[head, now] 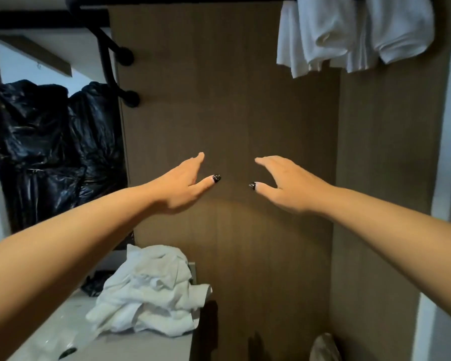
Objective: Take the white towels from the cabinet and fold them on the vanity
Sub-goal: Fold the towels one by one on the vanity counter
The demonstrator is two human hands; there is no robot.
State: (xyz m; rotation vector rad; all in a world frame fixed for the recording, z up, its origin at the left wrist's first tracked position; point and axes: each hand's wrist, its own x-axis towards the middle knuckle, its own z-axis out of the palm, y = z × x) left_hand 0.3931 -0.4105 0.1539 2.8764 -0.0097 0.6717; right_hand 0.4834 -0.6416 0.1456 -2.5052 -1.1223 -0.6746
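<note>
Both hands reach empty below rumpled white towels hanging overhead.

Both bare forearms reach forward and upward from the lower corners of the view, converging toward the middle. The left hand is raised with its fingers straight and close together, thumb spread out toward the other hand, holding nothing. The right hand mirrors it, fingers extended and slightly bent, thumb pointing inward, also holding nothing; the two thumbs, with dark-tipped nails, point at each other with a gap between them.
</note>
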